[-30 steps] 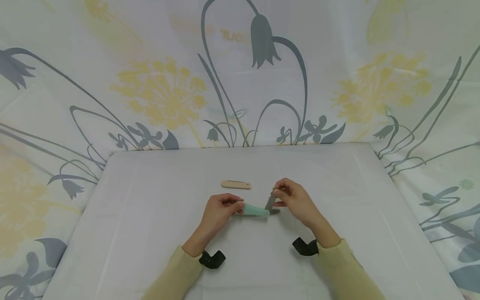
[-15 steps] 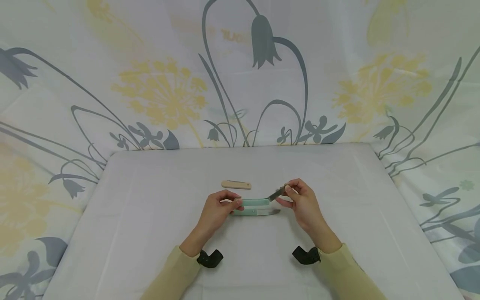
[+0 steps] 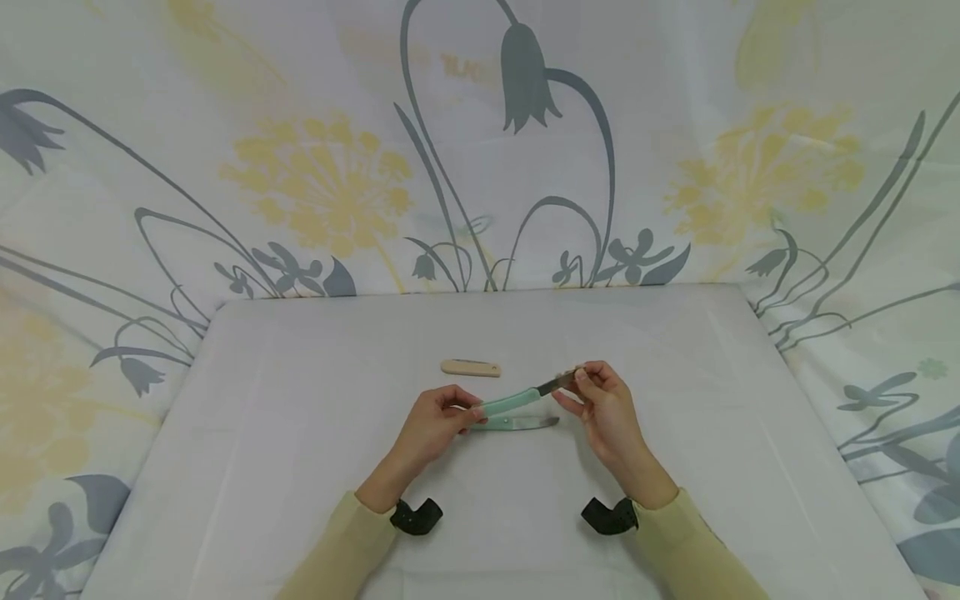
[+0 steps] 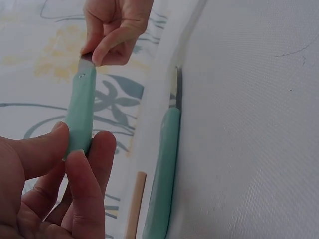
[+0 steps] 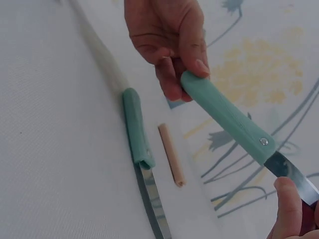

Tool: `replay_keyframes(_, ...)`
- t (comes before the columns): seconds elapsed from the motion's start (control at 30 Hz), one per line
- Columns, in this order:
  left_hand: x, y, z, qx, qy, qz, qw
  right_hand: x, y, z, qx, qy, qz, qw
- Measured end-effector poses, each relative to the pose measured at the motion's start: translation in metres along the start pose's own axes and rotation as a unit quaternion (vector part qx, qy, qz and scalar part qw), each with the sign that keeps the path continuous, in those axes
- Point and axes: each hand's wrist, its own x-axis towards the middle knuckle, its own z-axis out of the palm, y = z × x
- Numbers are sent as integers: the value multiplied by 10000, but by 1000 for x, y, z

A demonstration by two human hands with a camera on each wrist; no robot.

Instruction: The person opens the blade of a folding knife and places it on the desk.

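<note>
A folding knife [image 3: 512, 403] with a mint-green handle is held up between both hands, its blade swung out in line with the handle. My left hand [image 3: 433, 423] pinches the butt end of the handle between thumb and fingers. On the other side, my right hand [image 3: 609, 417] pinches the steel blade [image 5: 291, 175] between thumb and fingers, which cover its tip. A rivet shows near the blade end of the handle. Beneath it, a second mint-green folding knife [image 4: 163, 169] lies on the table with its blade out, pointing right in the head view.
Beyond the hands lies a beige folding knife [image 3: 470, 367], folded, on the white-covered table [image 3: 315, 350]. A floral curtain [image 3: 675, 167] hangs along the table's back and sides. Black wrist mounts [image 3: 417, 517] sit at both cuffs.
The held knife's blade has swung from steeply angled to straight out as my right hand moved right. The knife has lifted and tilted up at the right, uncovering the second green knife.
</note>
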Motion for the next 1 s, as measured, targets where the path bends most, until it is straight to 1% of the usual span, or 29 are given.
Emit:
replay_keyframes(0.13, 1, -1, 1, 164, -24, 21, 9999, 0, 1, -1, 97, -53, -86, 9999)
replay_keyframes(0.23, 1, -2, 1, 263, -9, -19, 9997, 1, 1, -1, 144, -83, -94, 9998)
replay_keyframes(0.33, 2, -4, 1, 363, 63, 5, 9993, 2, 2, -3, 55, -114, -101, 9999)
replay_keyframes(0.43, 1, -5, 1, 451, 120, 66, 9989, 4, 2, -4, -205, -81, -119, 9997)
replay_keyframes(0.53, 1, -6, -2, 524, 187, 125, 9984, 5, 2, -8, -607, -16, -79, 9981)
replay_keyframes(0.6, 2, -6, -6, 572, 273, 141, 9979, 6, 2, -10, -958, -14, -36, 9954)
replay_keyframes(0.7, 5, -5, -11, 622, 420, 161, 9971, 10, 2, -15, -1580, -99, 51, 9874)
replay_keyframes(0.87, 10, -5, -19, 739, 516, 232, 9957, 15, 4, -22, -2576, -266, 175, 9657)
replay_keyframes(1.0, 14, -6, -23, 858, 531, 263, 9945, 18, 6, -24, -3105, -307, 122, 9500)
